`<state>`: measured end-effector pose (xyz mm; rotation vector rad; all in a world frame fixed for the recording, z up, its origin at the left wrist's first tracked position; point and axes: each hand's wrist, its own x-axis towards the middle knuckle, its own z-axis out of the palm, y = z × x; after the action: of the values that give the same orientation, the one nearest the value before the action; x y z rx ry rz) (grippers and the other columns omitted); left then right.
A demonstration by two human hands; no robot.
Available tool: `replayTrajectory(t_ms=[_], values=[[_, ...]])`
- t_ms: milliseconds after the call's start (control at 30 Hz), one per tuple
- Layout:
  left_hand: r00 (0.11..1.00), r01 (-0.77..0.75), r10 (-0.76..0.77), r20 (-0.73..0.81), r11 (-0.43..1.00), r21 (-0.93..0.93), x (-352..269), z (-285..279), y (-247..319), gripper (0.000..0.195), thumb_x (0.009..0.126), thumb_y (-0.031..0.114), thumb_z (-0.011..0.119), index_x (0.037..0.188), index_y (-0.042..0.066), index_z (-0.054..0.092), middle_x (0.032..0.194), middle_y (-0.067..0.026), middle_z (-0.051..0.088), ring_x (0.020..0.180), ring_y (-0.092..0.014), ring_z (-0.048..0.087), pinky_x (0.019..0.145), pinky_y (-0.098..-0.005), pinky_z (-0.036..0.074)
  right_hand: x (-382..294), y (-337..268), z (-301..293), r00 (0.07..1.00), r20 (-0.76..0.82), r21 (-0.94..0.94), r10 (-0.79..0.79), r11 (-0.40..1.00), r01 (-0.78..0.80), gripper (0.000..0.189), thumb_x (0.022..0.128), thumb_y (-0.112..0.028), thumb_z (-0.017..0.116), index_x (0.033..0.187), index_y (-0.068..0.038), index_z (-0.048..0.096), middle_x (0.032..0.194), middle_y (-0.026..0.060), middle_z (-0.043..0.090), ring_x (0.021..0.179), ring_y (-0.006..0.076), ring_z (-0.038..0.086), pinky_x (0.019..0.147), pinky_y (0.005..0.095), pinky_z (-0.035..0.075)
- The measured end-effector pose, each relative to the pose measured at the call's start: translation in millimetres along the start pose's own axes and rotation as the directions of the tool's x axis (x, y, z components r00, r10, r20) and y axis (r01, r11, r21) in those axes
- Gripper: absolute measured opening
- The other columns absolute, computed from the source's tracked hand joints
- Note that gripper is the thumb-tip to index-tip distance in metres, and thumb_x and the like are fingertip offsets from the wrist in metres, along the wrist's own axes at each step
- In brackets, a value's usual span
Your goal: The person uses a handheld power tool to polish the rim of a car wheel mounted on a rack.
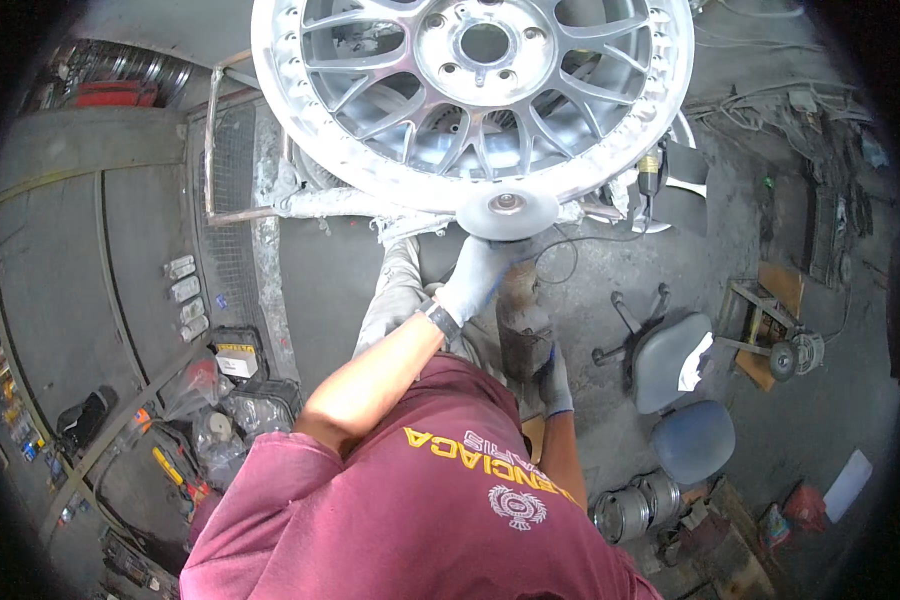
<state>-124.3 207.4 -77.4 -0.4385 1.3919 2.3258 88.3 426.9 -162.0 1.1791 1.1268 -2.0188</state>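
Observation:
My left hand (481, 277), in a pale glove, is closed around the front of a handheld power grinder (525, 319), just below its round grey disc (507, 214). My right hand (559, 382), also gloved, holds the rear of the grinder's dusty body; its fingers are partly hidden. A large silver alloy wheel rim (562, 180) with many spokes lies beyond my hands. The disc overlaps the rim's near edge in view; whether they touch, I cannot tell. Under the wheel is a metal frame (322, 204) with wrapped, whitish bars.
A power tool with a cord (648, 176) hangs right of the wheel. An office chair (671, 364), a blue round seat (694, 442) and a bench grinder on a stand (784, 360) are at the right. Metal rims (634, 510) lie lower right. Bags (221, 442) and cases sit at the left.

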Motion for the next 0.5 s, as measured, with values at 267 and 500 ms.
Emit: replayTrajectory(t_ms=[267,500], values=[[0.998,0.05,-0.05,-0.024,0.999,0.016,-7.7,6.1,3.4,0.048,0.082,0.003,0.074,0.126,0.003,0.055,0.119,-0.0027,0.06,0.107,-0.013,0.056,0.094,-0.0283,0.045,-12.2,-10.5,12.3,0.998,0.056,-0.017,0.008,1.0,-0.007,0.061,0.103,-0.048,0.031,0.15,-0.009,0.031,0.15,0.0092,0.04,0.136,0.0266,0.041,0.111,0.0406,0.036],[0.999,0.043,-0.043,-0.002,0.998,0.047,-5.5,12.5,3.4,0.051,0.082,0.006,0.076,0.127,0.001,0.054,0.121,-0.0031,0.06,0.107,-0.012,0.056,0.095,-0.0279,0.045,-13.5,-14.1,4.7,0.998,0.048,-0.02,0.037,0.999,-0.036,0.064,0.102,-0.051,0.032,0.151,-0.011,0.03,0.151,0.0093,0.039,0.137,0.0265,0.04,0.111,0.0417,0.036]])
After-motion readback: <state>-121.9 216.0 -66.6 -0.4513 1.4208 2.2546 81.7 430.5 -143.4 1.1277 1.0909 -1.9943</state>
